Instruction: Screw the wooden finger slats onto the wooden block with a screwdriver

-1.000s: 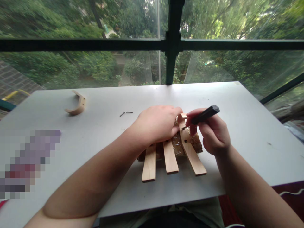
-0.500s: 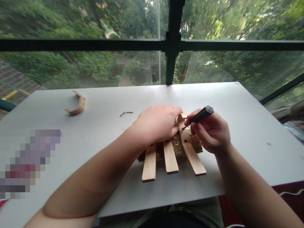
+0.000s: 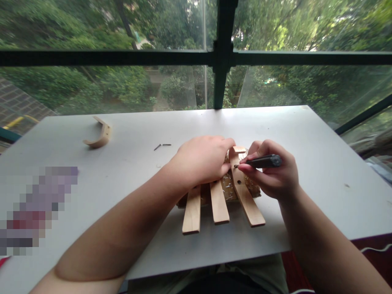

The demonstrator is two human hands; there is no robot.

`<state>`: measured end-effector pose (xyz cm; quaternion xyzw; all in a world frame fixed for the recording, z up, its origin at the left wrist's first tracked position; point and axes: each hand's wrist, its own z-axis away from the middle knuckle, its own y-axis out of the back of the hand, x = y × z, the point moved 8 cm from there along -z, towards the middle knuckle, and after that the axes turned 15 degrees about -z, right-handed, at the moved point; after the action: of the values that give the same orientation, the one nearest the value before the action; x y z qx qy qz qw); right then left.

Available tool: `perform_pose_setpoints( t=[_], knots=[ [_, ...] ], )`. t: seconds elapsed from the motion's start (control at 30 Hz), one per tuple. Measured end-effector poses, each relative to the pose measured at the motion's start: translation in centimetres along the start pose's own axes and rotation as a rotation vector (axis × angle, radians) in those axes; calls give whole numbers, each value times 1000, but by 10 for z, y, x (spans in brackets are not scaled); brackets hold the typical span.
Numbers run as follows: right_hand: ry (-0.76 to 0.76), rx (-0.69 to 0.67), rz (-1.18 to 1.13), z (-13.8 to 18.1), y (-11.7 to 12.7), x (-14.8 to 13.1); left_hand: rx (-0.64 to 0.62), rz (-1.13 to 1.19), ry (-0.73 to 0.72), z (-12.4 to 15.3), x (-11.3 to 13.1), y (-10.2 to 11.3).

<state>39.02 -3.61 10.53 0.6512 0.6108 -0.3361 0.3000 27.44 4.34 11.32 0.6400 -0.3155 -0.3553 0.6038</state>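
Three light wooden slats [image 3: 219, 206] lie fanned out over a brown, plastic-wrapped piece [image 3: 228, 187] in the middle of the grey table [image 3: 306, 139]. My left hand [image 3: 200, 159] presses down on the slats' far ends, fingers curled over them. My right hand [image 3: 272, 173] grips a small black screwdriver [image 3: 262, 161], held almost level. Its tip touches a screw [image 3: 236, 165] on the rightmost slat [image 3: 245, 194], which shows a round hole just below.
A curved wooden piece [image 3: 99, 136] lies at the table's far left. Two loose dark screws [image 3: 162, 145] rest behind my left hand. A blurred patch covers something at the near left. A glass window with dark frames rises behind the table.
The screwdriver's handle has dropped from pointing up and right to nearly level as my right hand turned. My left hand and the slats have stayed put.
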Motion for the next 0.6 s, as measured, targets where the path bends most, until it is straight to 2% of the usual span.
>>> perform_pose_setpoints(
  t=[0.37,0.6],
  knots=[
    [-22,97,-20,6,7,10,1,-3,-3,-2,1,1],
    [-27,65,-13,4,3,10,-8,-3,-5,-1,1,1]
  ],
)
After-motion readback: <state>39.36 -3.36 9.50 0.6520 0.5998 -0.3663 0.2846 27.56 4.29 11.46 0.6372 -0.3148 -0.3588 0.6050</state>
